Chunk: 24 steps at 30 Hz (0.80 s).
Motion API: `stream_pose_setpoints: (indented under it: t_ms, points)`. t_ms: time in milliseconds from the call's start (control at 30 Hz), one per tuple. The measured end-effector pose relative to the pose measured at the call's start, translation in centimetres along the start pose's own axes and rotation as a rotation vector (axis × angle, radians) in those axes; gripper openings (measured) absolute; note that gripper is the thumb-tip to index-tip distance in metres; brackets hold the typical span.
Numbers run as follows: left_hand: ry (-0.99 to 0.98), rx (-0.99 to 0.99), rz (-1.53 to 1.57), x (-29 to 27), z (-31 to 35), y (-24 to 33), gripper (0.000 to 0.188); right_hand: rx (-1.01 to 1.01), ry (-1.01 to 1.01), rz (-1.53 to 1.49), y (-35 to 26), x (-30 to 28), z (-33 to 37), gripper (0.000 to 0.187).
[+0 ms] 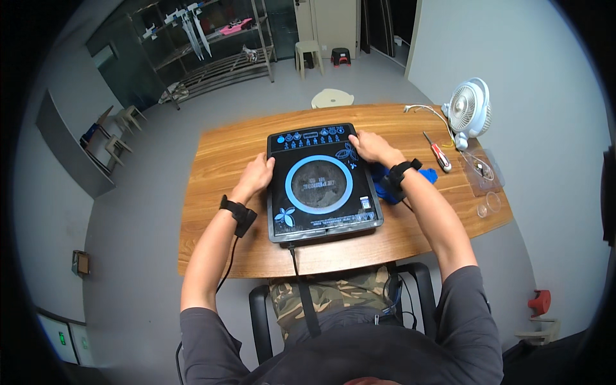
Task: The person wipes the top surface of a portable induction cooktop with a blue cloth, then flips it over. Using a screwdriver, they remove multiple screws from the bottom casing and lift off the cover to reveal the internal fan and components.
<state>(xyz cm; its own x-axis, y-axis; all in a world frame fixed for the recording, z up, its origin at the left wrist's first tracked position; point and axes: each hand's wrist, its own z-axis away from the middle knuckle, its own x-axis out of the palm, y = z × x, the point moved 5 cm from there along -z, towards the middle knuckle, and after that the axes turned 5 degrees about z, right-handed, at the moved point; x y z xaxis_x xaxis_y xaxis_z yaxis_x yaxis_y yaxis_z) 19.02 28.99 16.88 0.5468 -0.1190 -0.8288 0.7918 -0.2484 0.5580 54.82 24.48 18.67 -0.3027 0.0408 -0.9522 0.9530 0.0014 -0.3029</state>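
Observation:
A black induction cooker [319, 186] with a blue ring and blue flower prints lies on the wooden table [218, 160], its button panel on the far side. My left hand [258, 173] grips its left edge, the thumb along the top rim. At the upper right edge, my right hand [375, 147] holds the other side, thumb on the rim. Fingertips under both edges are hidden. From the near edge a black cord [294, 260] runs down toward my lap. Partly behind my right wrist is a blue cloth-like item [428, 175].
Right of the cooker lie a red-handled screwdriver [440, 156], a white fan [467, 110] with its cable, a clear plastic tray [486, 183] and small clear round pieces [492, 201]. A pale stool [332, 97] stands beyond the table's far edge; a metal rack [212, 70] is farther back.

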Motion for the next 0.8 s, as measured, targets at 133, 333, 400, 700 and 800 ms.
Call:
stream_pose_setpoints:
  t_ms: [133, 333, 400, 700, 800]
  points:
    - [-0.027, 0.054, -0.039, 1.5, -0.2, 0.5, 0.065, -0.032, 0.009, 0.048, 0.9, 2.2, -0.1, 0.052]
    - [-0.041, 0.159, -0.144, 1.7, 1.4, 1.9, 0.065, -0.061, -0.040, 0.015, 0.9, 3.0, 1.2, 0.057]
    - [-0.047, 0.188, -0.160, 1.3, 1.4, 1.9, 0.065, -0.080, -0.043, 0.000, 0.8, 2.9, 1.5, 0.057]
    - [-0.041, 0.151, -0.155, 1.1, 2.6, 3.0, 0.064, -0.128, 0.039, 0.062, 1.4, -1.1, 4.6, 0.051]
    - [-0.025, 0.166, -0.172, 1.6, 2.5, 2.4, 0.064, -0.116, 0.089, 0.111, 2.3, -4.9, 6.5, 0.047]
